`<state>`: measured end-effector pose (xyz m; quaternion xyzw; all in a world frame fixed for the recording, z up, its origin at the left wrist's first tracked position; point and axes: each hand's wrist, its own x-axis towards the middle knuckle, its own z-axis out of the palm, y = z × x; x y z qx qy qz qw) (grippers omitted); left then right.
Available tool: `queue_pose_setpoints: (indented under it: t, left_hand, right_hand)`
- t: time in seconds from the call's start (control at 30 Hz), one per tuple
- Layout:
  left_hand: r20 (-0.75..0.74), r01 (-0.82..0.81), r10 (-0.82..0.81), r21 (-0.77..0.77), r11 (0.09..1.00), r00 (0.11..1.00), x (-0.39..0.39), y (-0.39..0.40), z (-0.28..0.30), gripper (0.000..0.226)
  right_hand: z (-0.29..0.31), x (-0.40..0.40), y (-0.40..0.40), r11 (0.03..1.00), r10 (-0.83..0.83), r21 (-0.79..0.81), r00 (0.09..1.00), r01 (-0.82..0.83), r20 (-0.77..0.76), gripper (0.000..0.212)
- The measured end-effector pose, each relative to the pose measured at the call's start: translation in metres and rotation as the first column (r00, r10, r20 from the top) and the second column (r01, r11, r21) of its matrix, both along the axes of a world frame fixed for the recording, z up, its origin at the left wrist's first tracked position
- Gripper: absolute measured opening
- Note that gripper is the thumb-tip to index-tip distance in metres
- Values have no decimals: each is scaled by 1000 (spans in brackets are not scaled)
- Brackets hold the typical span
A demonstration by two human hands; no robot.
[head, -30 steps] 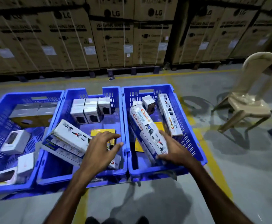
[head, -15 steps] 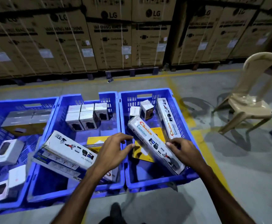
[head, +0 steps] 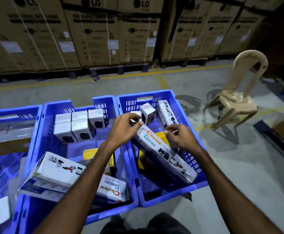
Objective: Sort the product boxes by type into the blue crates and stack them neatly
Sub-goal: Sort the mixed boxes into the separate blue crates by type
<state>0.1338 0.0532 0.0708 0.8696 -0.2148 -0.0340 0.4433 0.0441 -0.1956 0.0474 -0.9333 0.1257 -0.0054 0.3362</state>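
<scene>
Two hands meet over the slotted plastic right crate point(head: 185, 105). The left hand point(head: 123, 127) pinches a small white carton point(head: 136, 115); the right hand point(head: 180, 136), fingers curled, grips a long glossy Choice box point(head: 156, 147).

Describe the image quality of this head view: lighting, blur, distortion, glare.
Head view: dim warehouse light, with a saturated blue glow on the crate rims; wide-angle lens bends the stacked cartons outward; left edge smears with blur; the Choice box print reads sharply between left hand and right hand; the chair casts a soft shadow.
</scene>
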Motion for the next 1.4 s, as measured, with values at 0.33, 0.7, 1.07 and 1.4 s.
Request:
queue_pose_setpoints:
  t: [0.33, 0.7, 1.07, 1.4]
  left_hand:
    - [-16, 95, -104, 554, 827, 994, 113, -35, -27, 52]
    - [-116, 181, -172, 882, 434, 978, 133, -89, -73, 97]
    - [16, 29, -50, 614, 789, 999, 104, -75, -58, 76]
    - [3, -467, 469, -88, 880, 883, 3, 53, 15, 88]
  right_hand:
    - [-15, 120, 6, 1000, 27, 4, 995, -26, -100, 31]
    - [-54, 177, -7, 981, 40, -172, 963, -88, -266, 74]
    - [-38, 173, -14, 997, -36, -75, 995, 29, -94, 64]
    - [47, 165, 5, 890, -30, 445, 960, -101, 278, 53]
